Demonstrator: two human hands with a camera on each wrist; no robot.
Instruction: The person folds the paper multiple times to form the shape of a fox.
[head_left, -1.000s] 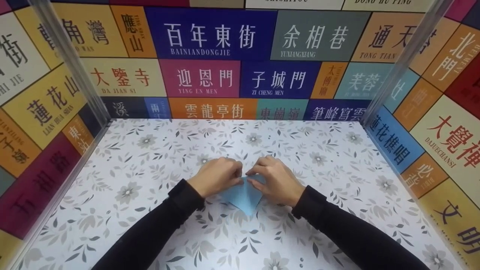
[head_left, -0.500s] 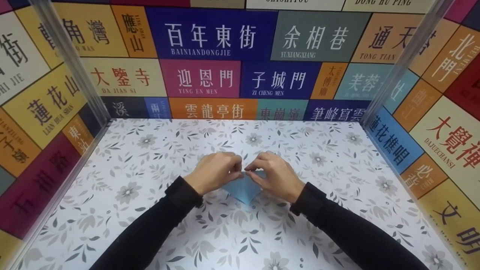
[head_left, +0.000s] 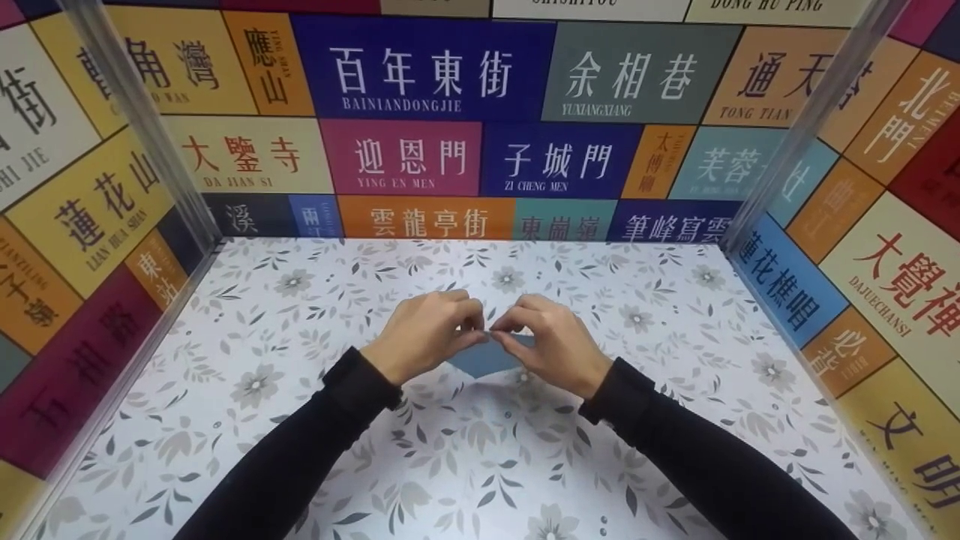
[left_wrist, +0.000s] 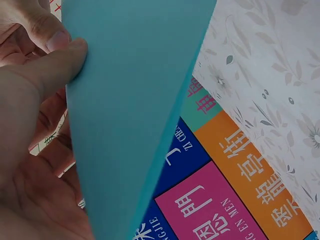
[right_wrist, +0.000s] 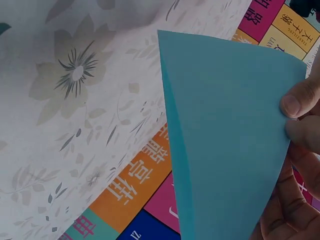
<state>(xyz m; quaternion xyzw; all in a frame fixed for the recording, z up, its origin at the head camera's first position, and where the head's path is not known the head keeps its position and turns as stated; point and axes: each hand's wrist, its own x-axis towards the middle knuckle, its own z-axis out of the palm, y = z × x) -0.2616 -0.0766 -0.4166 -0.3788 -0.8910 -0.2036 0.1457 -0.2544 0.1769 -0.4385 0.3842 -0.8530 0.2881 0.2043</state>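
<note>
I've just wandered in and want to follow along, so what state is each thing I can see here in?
Blue paper: folded, two layers showing along one edge; tilted up, held in both hands.
Left grip: bare hand, pinching the paper's edge.
Right grip: bare hand, pinching the same edge.
Black sleeves: covering both forearms.
Floral table surface: flat.
Sign-covered walls: upright.

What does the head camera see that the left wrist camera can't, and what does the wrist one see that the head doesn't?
Only the head view shows both black sleeves and the grey sign. Only the left wrist view shows a thin bright strip edging the blue paper. Both show the blue paper, the left hand pinching it, the flowery tabletop and the pink sign.
</note>
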